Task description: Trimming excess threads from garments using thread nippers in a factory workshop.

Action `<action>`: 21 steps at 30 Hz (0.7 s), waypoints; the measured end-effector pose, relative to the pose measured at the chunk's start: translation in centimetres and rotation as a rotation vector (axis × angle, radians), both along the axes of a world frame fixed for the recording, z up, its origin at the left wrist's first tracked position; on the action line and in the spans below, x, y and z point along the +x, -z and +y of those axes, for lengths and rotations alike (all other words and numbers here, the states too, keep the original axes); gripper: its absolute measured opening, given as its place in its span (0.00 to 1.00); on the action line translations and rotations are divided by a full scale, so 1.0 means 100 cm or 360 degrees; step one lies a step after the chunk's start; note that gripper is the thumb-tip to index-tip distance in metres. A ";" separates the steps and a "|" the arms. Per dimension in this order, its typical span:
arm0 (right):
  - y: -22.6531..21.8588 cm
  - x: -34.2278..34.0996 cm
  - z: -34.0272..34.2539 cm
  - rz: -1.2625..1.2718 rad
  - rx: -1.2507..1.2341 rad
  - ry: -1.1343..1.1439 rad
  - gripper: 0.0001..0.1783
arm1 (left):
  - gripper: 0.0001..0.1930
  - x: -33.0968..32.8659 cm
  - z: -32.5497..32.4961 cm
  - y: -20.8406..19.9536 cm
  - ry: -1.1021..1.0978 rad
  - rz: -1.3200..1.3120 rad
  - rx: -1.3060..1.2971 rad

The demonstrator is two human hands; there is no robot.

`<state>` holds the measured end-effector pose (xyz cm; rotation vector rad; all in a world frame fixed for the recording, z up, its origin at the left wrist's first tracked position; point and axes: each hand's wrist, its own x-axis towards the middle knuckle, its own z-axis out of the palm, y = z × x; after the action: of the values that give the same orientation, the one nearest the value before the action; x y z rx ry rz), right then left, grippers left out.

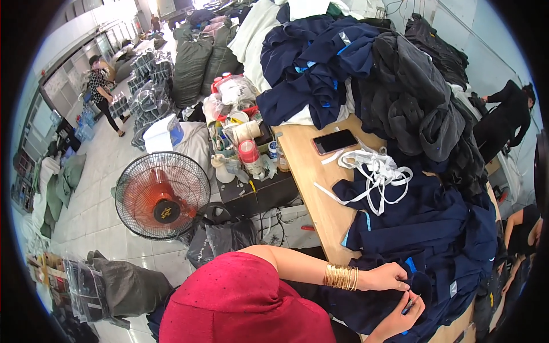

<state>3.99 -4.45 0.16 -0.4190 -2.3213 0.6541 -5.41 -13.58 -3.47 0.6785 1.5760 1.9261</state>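
My left hand (390,276), with gold bangles on its wrist, pinches the dark navy garment (434,240) that lies on the wooden table (311,188). Just below it, my right hand (405,313) is closed on a small thin metal tool (413,300) held against the same fabric. It looks like thread snips, though it is too small to be sure. The garment has light blue trim and lies on a heap of similar navy clothes. My red sleeve (240,303) fills the lower middle.
White straps (377,174) and a phone (335,141) lie on the table behind the garment. Navy and black clothes (400,86) are piled at the back. A standing fan (162,195), a cluttered tray of bottles (243,143), sacks and other people stand around.
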 end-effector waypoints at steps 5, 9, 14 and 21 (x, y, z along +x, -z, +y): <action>0.008 0.003 0.004 -0.0037 -0.0069 0.0091 0.11 | 0.13 0.004 0.002 -0.003 0.0036 -0.0145 0.0002; 0.018 0.004 0.008 -0.0079 0.0046 0.0130 0.11 | 0.14 0.003 0.002 -0.002 0.0040 -0.0084 -0.0076; 0.014 0.005 0.008 -0.0140 0.0051 0.0148 0.10 | 0.14 0.003 0.001 -0.002 0.0028 0.0019 -0.0102; 0.015 0.015 0.007 -0.0074 -0.0017 0.0136 0.09 | 0.14 0.009 0.003 -0.006 0.0034 0.0028 -0.0134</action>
<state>5.51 -3.77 -1.29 -0.5403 -2.3308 0.6214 -4.46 -13.24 -2.92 0.6756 1.6443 1.8321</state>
